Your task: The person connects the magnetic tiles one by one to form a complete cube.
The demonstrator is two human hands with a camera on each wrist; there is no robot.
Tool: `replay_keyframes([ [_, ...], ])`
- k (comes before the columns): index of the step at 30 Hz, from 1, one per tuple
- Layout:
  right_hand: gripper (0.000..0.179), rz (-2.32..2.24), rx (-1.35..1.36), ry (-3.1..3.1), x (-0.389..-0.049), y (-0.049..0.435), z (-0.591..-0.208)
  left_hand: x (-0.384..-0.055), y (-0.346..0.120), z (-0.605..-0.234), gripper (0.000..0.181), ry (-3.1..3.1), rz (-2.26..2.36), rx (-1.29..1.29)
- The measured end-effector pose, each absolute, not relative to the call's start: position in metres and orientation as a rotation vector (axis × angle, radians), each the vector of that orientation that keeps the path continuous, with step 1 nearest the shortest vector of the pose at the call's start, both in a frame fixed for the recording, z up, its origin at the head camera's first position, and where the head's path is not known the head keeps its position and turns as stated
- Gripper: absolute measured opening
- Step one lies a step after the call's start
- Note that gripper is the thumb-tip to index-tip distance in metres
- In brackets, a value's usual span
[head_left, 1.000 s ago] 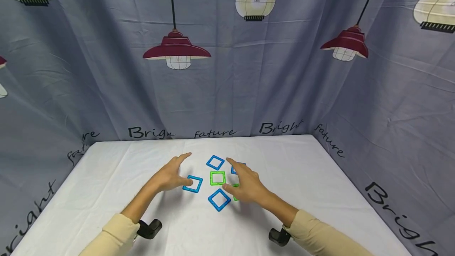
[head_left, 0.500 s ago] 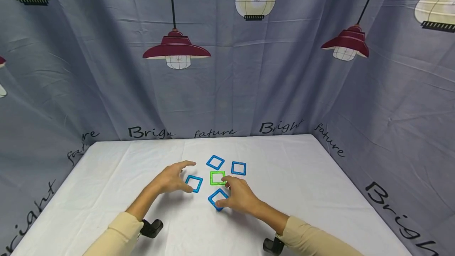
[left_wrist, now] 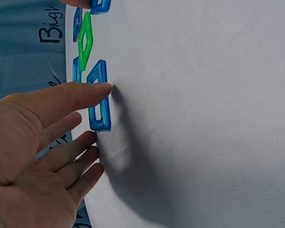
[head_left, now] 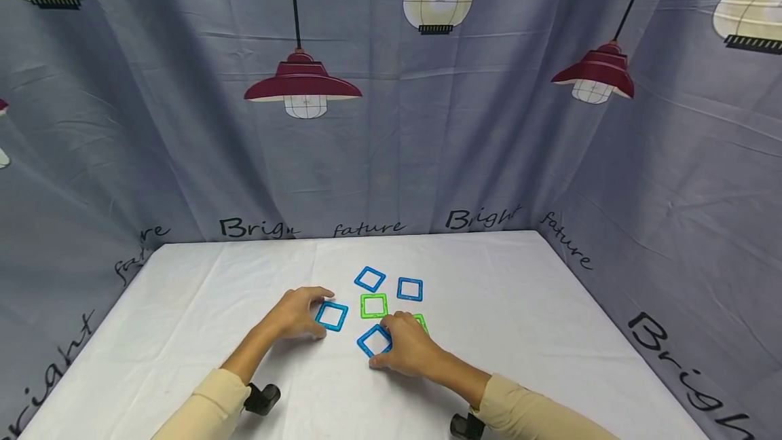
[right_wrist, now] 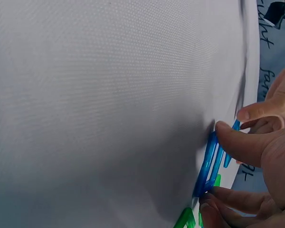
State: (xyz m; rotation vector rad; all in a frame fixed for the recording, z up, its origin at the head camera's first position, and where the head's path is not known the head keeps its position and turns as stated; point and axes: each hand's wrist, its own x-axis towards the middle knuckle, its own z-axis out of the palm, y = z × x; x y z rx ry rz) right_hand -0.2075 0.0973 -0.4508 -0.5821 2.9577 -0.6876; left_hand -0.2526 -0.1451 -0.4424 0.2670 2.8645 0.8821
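Note:
Several hollow blue and green square tiles lie flat on the white table. My left hand [head_left: 296, 314] rests by the leftmost blue square tile [head_left: 344, 318], its thumb and fingers spread on either side; in the left wrist view the thumb crosses in front of that tile [left_wrist: 103, 71] and the fingers are loose. With thumb and fingertips, my right hand [head_left: 411, 346] pinches the nearest blue square tile [head_left: 366, 333] at opposite corners. The right wrist view shows this tile [right_wrist: 207, 161] between thumb and fingers. Part of a green tile [head_left: 421, 322] shows behind the right hand.
Another green square tile [head_left: 374, 296] lies in the middle of the group. Farther back are two more blue tiles, one turned at an angle [head_left: 362, 274] and one straighter [head_left: 410, 281]. A grey printed curtain [head_left: 391, 175] stands behind the white table [head_left: 232, 290].
My right hand has come down and toward me, from beside the green tile to the nearest blue tile. My left hand has lowered slightly and its fingers have closed in around the left blue tile.

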Motion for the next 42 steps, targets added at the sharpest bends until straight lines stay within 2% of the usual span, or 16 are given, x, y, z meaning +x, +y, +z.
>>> replay_keyframes([
  [11, 0.056, -0.700, -0.696, 2.916, -0.212, 0.095, -0.448, -0.252, -0.143, -0.448, 0.051, 2.916, 0.820, 0.222],
  [28, 0.050, -0.757, -0.682, 2.880, -0.230, 0.080, -0.449, -0.243, -0.146, -0.446, 0.045, 2.858, 0.811, 0.287],
  [42, 0.046, -0.752, -0.687, 2.871, -0.230, 0.079, -0.448, -0.243, -0.143, -0.438, 0.044, 2.852, 0.789, 0.350],
])
